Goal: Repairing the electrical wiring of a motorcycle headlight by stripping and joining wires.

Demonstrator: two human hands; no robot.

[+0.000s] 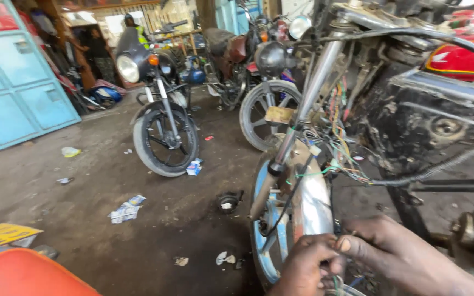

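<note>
1. Head view: left hand [306,265] and right hand [395,253] meeting low, fingertips pinched shut on thin wires [337,283].
2. Just above the grip: chrome fender [312,203], fork [303,109], loose wiring [338,156].

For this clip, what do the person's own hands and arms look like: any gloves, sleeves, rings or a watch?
Both hands are bare, with no gloves. The left hand and the right hand show no rings, and no watch or band is visible on the parts of the wrists in frame. No sleeve reaches into view on either forearm. The fingers look smudged with dirt or grease, and a short thumbnail shows on the right hand.
</note>
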